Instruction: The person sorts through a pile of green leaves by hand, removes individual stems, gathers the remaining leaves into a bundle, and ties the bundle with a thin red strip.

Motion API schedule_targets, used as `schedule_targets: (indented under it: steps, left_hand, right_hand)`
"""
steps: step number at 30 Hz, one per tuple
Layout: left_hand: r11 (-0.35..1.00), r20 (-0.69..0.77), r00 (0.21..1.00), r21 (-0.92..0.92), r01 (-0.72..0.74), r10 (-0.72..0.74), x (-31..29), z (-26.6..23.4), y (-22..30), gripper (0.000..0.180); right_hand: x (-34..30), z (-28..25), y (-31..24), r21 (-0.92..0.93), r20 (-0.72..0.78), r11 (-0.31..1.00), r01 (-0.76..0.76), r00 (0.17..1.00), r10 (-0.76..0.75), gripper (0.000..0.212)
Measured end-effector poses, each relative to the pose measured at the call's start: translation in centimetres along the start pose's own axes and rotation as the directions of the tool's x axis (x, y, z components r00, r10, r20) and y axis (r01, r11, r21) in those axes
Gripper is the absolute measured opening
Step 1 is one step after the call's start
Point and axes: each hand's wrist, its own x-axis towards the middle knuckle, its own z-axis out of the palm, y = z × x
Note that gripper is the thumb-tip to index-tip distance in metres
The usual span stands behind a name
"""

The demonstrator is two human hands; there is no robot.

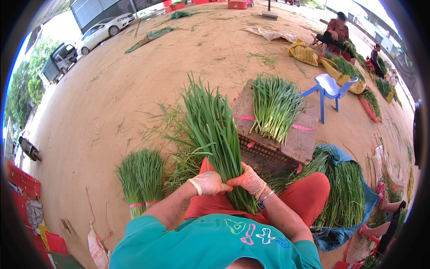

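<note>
A thick bunch of garlic chives (214, 130) stands tilted over my lap, leaves fanning away from me and stalk ends near my right thigh. My gloved left hand (209, 182) grips its near part from the left side. Around its right side wraps my gloved right hand (248, 180), its fingers meeting the left ones. Just beyond, a loose pile of chives (276, 105) lies on a wooden board (304, 148) set on a crate (257, 154). A pink strip (303, 127) stretches across the board, partly under the pile.
Two tied chive bunches (142, 177) lie on the ground at left. Loose chives fill a blue sack (369, 197) at my right. A blue plastic stool (330, 87) stands beyond the board. Seated people (337, 31) work among chives at far right. Red crates (22, 179) line the left edge.
</note>
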Motion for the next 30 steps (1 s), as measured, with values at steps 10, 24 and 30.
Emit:
schedule_targets:
  steps: [10,24,30]
  left_hand:
    - [0.762,-0.483,0.875,-0.561,-0.323,0.016,-6.5,-1.6,-2.6,0.009]
    - [0.91,-0.83,0.38,0.402,-0.101,0.409,-2.4,-2.7,-3.6,0.026]
    - [0.904,-0.8,0.446,0.424,-0.053,0.402,-2.6,-2.8,-3.6,0.03]
  right_hand:
    - [1.1,0.9,0.3,-0.269,-0.101,0.96,-0.082,0.993,0.057,0.074]
    - [2.3,1.5,-0.9,-0.131,-0.037,0.982,-0.135,0.991,0.131,0.064]
    - [2.2,1.6,-1.3,-0.152,-0.017,0.975,-0.163,0.987,0.162,0.066]
